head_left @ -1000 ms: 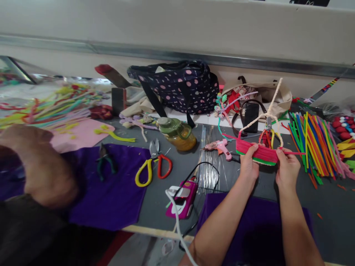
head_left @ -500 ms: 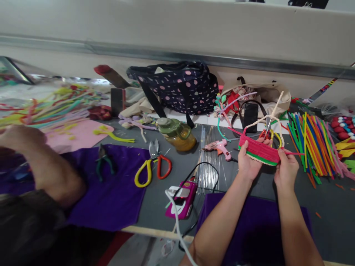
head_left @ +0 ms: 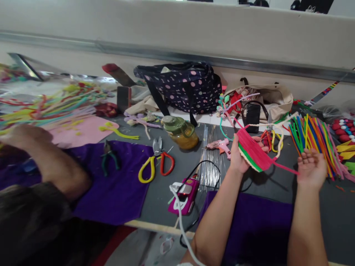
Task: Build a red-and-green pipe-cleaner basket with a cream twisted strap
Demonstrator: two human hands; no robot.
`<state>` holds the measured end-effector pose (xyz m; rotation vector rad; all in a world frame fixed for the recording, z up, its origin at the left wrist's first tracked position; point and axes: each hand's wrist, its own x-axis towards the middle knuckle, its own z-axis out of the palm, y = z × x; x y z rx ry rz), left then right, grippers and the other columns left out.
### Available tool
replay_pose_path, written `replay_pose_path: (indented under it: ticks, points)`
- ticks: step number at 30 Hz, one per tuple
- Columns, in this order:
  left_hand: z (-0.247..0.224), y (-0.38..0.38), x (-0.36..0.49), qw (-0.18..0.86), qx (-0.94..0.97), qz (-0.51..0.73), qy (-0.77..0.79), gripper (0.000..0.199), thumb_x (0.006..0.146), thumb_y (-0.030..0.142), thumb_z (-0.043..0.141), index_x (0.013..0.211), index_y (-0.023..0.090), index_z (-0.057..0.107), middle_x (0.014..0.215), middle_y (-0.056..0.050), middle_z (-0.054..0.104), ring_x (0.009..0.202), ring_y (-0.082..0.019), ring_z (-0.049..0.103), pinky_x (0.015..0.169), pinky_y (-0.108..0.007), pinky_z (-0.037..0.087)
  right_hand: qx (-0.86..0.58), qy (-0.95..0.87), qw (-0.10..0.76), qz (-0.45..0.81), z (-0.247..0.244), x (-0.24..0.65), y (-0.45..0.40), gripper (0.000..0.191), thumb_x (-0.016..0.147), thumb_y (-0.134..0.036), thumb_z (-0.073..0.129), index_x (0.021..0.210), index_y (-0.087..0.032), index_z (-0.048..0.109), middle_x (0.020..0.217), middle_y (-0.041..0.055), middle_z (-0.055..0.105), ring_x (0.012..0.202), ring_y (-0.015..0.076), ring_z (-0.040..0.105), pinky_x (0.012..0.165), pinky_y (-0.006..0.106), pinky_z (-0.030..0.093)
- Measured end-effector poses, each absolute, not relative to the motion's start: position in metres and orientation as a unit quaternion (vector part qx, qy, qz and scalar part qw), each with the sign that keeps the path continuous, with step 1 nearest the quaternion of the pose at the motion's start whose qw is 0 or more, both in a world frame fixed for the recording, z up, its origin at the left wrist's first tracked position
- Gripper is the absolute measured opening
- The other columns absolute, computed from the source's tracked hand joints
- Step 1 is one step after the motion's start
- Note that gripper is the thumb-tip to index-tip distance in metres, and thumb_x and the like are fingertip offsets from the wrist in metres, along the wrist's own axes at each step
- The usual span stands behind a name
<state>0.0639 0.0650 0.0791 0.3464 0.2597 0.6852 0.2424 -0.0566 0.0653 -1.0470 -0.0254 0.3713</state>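
In my left hand (head_left: 239,157) is a watermelon-coloured pipe-cleaner piece (head_left: 255,150), pink with a green and cream edge. It is tilted, its right end lower, with my thumb in front and fingers behind. A cream pipe-cleaner loop (head_left: 281,138) extends from its far side. One loose pink pipe-cleaner end (head_left: 285,169) runs right from the piece and reaches the edge of my right hand (head_left: 312,168). That hand is turned palm up, its fingers loosely curled and apart, just in front of the bundle of coloured pipe cleaners (head_left: 314,144).
Red-and-yellow-handled scissors (head_left: 156,160), a pink glue gun (head_left: 220,145), a magenta device (head_left: 185,195) with cables and a green-lidded jar (head_left: 181,133) lie left of my hands. Bags (head_left: 183,88) stand behind. Another person's arm (head_left: 58,170) rests at the left near green pliers (head_left: 109,157).
My right hand has come off the piece's right corner and moved right along the loose pink end. The piece has tilted, its right end dropping, and its cream loop has swung right.
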Motion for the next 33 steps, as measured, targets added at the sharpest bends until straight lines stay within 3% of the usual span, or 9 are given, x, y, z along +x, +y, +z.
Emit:
replay_pose_path:
  ticks: [5,9,14,19,25,33]
  points:
    - [0.076,0.071,0.056,0.940,0.226,0.242,0.080,0.082,0.076,0.080,0.031,0.087,0.007,0.065,0.070,-0.011,0.065,0.060,-0.023,0.066,0.070,-0.043,0.055,-0.495,-0.079,0.865,0.005,0.082,0.263,-0.082,0.009,0.073,-0.026,0.057,0.075,-0.017,0.058,0.071,-0.0017,0.055,0.057,0.0098,0.051,0.050,0.022,0.040]
    - [0.073,0.071,0.053,0.950,0.257,0.165,0.068,0.085,0.073,0.083,0.031,0.085,0.007,0.066,0.068,-0.011,0.066,0.059,-0.024,0.067,0.065,-0.040,0.056,-0.548,-0.172,0.797,-0.186,0.109,0.241,-0.077,0.006,0.074,-0.023,0.065,0.077,-0.018,0.062,0.069,-0.0009,0.060,0.059,0.0142,0.055,0.056,0.029,0.045]
    - [0.069,0.069,0.054,0.951,0.297,0.072,0.043,0.093,0.066,0.089,0.029,0.085,0.007,0.067,0.068,-0.013,0.067,0.061,-0.025,0.067,0.062,-0.038,0.056,-0.595,-0.454,0.639,-0.178,0.142,0.208,-0.063,0.003,0.077,-0.020,0.069,0.080,-0.020,0.071,0.079,0.0018,0.067,0.076,0.0186,0.063,0.075,0.036,0.050]
    - [0.060,0.067,0.058,0.951,0.307,-0.014,0.020,0.100,0.063,0.092,0.023,0.089,0.006,0.067,0.071,-0.014,0.068,0.061,-0.026,0.067,0.067,-0.042,0.055,-0.605,-0.610,0.489,-0.148,0.137,0.202,-0.052,0.020,0.083,-0.016,0.063,0.097,-0.027,0.072,0.097,0.0038,0.067,0.090,0.0194,0.063,0.079,0.037,0.051]
    - [0.058,0.060,0.064,0.951,0.303,-0.067,0.008,0.102,0.063,0.092,0.019,0.088,0.004,0.067,0.070,-0.015,0.068,0.061,-0.026,0.067,0.065,-0.042,0.055,-0.626,-0.640,0.407,-0.181,0.118,0.209,-0.052,0.033,0.082,-0.013,0.064,0.111,-0.029,0.067,0.105,0.0057,0.065,0.096,0.0212,0.060,0.085,0.040,0.048]
    - [0.065,0.052,0.060,0.947,0.318,-0.043,0.005,0.097,0.068,0.088,0.019,0.087,0.006,0.066,0.068,-0.012,0.067,0.060,-0.023,0.066,0.065,-0.038,0.056,-0.632,-0.637,0.408,-0.171,0.116,0.209,-0.051,0.031,0.085,-0.013,0.060,0.112,-0.027,0.066,0.102,0.0056,0.065,0.095,0.0200,0.060,0.085,0.038,0.049]
